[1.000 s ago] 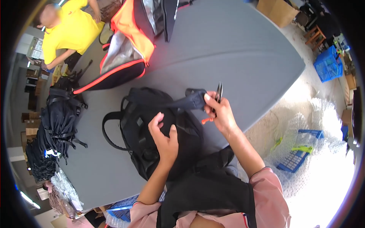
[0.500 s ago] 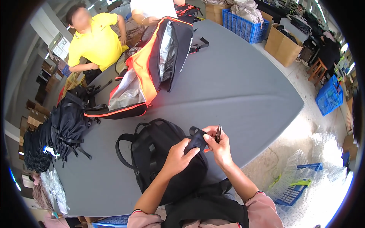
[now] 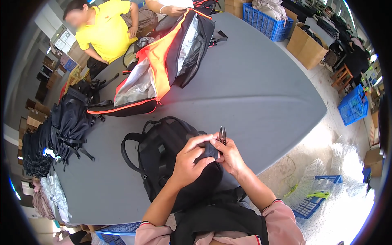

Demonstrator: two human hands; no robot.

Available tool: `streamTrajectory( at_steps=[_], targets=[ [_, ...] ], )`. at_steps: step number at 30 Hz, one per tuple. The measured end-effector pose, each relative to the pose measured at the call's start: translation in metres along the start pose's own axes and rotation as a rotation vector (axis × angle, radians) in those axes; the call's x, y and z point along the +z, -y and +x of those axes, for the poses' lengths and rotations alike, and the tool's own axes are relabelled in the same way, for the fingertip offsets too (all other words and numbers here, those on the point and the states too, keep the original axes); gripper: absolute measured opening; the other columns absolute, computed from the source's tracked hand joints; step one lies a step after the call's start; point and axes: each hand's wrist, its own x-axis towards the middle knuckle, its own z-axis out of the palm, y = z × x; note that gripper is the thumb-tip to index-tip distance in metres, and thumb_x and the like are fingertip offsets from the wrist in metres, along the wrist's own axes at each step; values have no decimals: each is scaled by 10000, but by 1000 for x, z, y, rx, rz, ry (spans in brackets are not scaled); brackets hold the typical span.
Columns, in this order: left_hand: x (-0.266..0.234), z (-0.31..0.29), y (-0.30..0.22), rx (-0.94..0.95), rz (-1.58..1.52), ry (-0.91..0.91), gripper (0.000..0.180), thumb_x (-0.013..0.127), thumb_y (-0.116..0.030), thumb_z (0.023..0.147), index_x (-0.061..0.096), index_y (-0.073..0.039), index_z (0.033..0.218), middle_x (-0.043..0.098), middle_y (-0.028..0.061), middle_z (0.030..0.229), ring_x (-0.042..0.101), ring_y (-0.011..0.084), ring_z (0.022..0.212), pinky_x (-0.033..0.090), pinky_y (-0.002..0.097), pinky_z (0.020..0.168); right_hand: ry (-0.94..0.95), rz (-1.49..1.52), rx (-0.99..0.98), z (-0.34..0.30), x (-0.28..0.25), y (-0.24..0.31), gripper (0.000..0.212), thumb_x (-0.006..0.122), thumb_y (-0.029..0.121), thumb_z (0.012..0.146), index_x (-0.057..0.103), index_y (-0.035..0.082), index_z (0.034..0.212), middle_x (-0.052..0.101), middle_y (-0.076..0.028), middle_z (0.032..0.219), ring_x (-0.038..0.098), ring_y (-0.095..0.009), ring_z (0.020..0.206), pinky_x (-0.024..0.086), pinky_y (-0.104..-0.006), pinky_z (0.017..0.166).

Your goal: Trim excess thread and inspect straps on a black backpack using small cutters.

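Observation:
A black backpack (image 3: pixel 165 141) lies on the grey table (image 3: pixel 253 118) right in front of me, its handle loop toward the left. Over its right side, both my hands meet at a small black fabric piece (image 3: pixel 210 151), perhaps a strap end of the backpack. My left hand (image 3: pixel 188 161) pinches it between thumb and fingers. My right hand (image 3: pixel 231 157) grips its other side and also keeps a pair of thread snips (image 3: pixel 222 135), blades pointing up and away from me. The fingers hide most of the fabric piece.
An open orange and black bag with silver lining (image 3: pixel 165 81) lies beyond the backpack, touched by another person's hand (image 3: pixel 173 10). Someone in a yellow shirt (image 3: pixel 106 30) stands far left. Black bags (image 3: pixel 67 122) are heaped at the left edge. Blue crates (image 3: pixel 353 105) and bubble wrap (image 3: pixel 339 204) lie right.
My hands have drawn together, and my left fingers now wrap over the fabric piece, hiding its loop. The snips have shifted left with my right hand. The view has tilted slightly.

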Motion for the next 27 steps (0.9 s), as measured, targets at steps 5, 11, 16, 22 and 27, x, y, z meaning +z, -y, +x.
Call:
streamTrajectory(
  at_steps=[5,11,16,22,27],
  targets=[
    [5,-11,19,-99,-143,-17,220,677,-132,790,585,51,871,508,97,1143,519,199,1013,413,291,875,-105,-235,-47,3,0,-11,190,524,233,942,625,72,950,468,63,643,352,-5,512,271,-177,442],
    [0,-16,27,-212,-329,-18,324,604,-155,857,518,49,1094,415,60,1183,492,134,951,397,255,844,-163,-663,-358,-24,6,0,132,541,134,923,598,54,1011,474,24,596,433,-37,551,376,-206,522],
    [0,-18,32,-241,-372,-28,312,586,-114,847,507,53,1099,408,82,1208,483,151,950,395,276,849,-175,-1094,-507,-33,9,4,288,665,55,793,532,68,1048,553,-53,780,569,-155,617,463,-296,540],
    [-4,-20,29,-223,-286,24,225,585,-91,826,505,54,979,415,95,1215,450,162,963,372,279,866,-88,-1270,-689,-38,-1,9,265,719,66,717,593,69,951,516,-61,789,581,-219,620,467,-317,512],
    [-4,-22,25,-306,-244,1,218,627,-87,792,526,42,937,445,75,1104,408,154,860,367,259,792,-89,-1304,-729,-34,-1,7,221,730,71,701,623,66,895,509,-61,774,567,-232,580,456,-317,495]
  ],
)
